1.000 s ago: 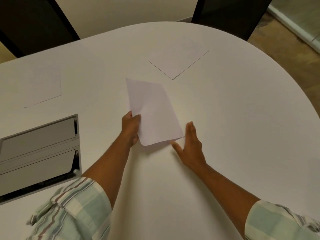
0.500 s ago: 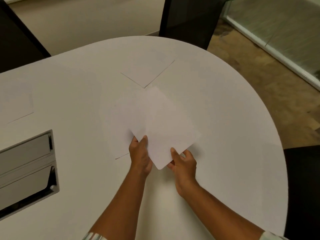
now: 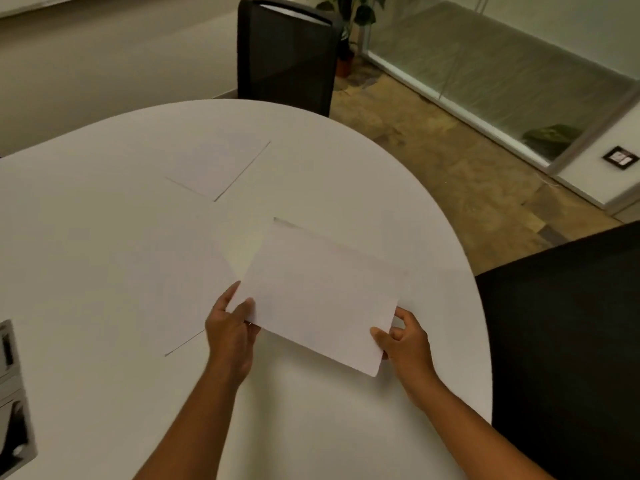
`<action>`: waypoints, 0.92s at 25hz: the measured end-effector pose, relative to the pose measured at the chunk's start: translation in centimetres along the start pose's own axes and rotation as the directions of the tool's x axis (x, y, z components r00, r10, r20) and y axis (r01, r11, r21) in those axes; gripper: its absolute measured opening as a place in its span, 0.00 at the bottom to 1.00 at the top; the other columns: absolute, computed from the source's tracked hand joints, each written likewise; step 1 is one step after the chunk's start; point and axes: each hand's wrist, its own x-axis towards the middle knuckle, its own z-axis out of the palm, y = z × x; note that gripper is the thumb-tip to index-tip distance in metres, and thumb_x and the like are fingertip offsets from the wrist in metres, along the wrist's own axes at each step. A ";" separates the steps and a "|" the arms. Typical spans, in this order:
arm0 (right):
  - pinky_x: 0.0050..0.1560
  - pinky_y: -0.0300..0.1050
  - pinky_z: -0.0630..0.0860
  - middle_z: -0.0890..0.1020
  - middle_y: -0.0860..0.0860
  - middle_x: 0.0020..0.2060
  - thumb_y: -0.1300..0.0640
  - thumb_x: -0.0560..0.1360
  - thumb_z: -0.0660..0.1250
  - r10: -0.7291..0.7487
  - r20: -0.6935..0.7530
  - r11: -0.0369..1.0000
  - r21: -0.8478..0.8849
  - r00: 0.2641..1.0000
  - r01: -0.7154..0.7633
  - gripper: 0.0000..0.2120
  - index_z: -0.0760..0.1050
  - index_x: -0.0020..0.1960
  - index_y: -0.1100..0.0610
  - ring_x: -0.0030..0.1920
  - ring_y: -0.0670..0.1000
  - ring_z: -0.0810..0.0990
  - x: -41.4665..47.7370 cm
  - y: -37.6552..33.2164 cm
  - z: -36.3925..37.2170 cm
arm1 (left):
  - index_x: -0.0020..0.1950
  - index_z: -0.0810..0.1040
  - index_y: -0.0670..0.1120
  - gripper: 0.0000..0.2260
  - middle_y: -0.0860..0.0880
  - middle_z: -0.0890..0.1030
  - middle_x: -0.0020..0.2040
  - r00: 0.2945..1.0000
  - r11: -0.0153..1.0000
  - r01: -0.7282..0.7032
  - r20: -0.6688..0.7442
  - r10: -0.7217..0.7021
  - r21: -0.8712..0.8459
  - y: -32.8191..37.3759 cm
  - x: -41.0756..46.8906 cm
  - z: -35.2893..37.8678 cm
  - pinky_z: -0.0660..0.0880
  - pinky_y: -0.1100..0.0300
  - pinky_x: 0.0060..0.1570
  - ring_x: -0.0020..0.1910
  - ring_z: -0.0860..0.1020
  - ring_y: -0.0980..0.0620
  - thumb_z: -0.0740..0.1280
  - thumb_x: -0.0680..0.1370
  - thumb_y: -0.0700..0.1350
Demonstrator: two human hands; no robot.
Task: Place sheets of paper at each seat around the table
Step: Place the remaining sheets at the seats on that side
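Observation:
I hold a white sheet of paper (image 3: 322, 299) just above the white table (image 3: 104, 220), near its right rounded edge. My left hand (image 3: 230, 329) pinches the sheet's near left corner. My right hand (image 3: 403, 341) pinches its near right corner. A second sheet (image 3: 173, 289) lies flat on the table to the left, partly under the held one. A third sheet (image 3: 221, 164) lies flat farther back, in front of the far chair (image 3: 287, 53).
A black chair (image 3: 568, 341) stands at the table's right edge. A grey cable hatch (image 3: 14, 400) is set into the table at the far left. A potted plant (image 3: 346, 36) and a glass partition (image 3: 502, 74) stand beyond the far chair.
My right hand went from flat on the table to gripping the sheet. Both hands carried the sheet to the right, turning it toward the right chair. One sheet stayed flat at the left.

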 end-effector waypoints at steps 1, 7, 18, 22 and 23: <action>0.47 0.53 0.86 0.88 0.50 0.42 0.61 0.77 0.75 0.006 -0.035 1.000 -0.005 0.999 -0.007 0.24 0.72 0.69 0.50 0.43 0.48 0.88 0.4 0.5 -1.4 | 0.69 0.80 0.47 0.19 0.43 0.87 0.56 1.000 0.993 -0.008 0.018 0.006 0.122 -0.2 -0.1 -0.1 0.86 0.49 0.52 0.54 0.87 0.45 0.68 0.81 0.32; 0.43 0.42 0.77 0.83 0.54 0.44 0.58 0.78 0.75 0.006 -0.192 0.996 -0.081 0.981 -0.022 0.26 0.71 0.73 0.52 0.45 0.49 0.82 2.6 3.3 -4.9 | 0.67 0.81 0.45 0.18 0.43 0.88 0.44 0.995 0.883 -0.041 0.098 -0.005 0.467 -3.5 -1.1 -0.1 0.86 0.51 0.45 0.44 0.87 0.48 0.71 0.79 0.32; 0.40 0.36 0.73 0.82 0.57 0.44 0.57 0.77 0.76 0.057 -0.240 0.964 -0.239 0.969 -0.116 0.27 0.72 0.73 0.54 0.44 0.51 0.81 2.6 8.4 -5.1 | 0.73 0.76 0.43 0.23 0.41 0.82 0.65 0.969 0.320 -0.234 0.193 0.155 0.918 -7.7 -2.4 -1.5 0.77 0.48 0.63 0.61 0.81 0.41 0.73 0.77 0.39; 0.40 0.34 0.72 0.82 0.58 0.43 0.57 0.77 0.76 0.022 -0.239 0.952 -0.293 0.971 -0.094 0.27 0.72 0.73 0.55 0.42 0.50 0.81 2.7 9.2 -5.0 | 0.83 0.61 0.44 0.35 0.38 0.61 0.83 0.859 -0.071 -0.511 0.512 -0.010 0.856 -10.0 -4.4 -1.6 0.60 0.43 0.79 0.82 0.60 0.36 0.69 0.81 0.54; 0.40 0.33 0.71 0.82 0.58 0.43 0.57 0.76 0.76 0.015 -0.237 0.947 -0.308 0.971 -0.089 0.27 0.72 0.73 0.56 0.42 0.50 0.81 2.6 9.3 -5.0 | 0.85 0.53 0.45 0.38 0.38 0.52 0.86 0.825 -0.176 -0.565 0.550 -0.131 0.806 -10.6 -5.0 -1.7 0.53 0.45 0.81 0.84 0.52 0.36 0.65 0.83 0.59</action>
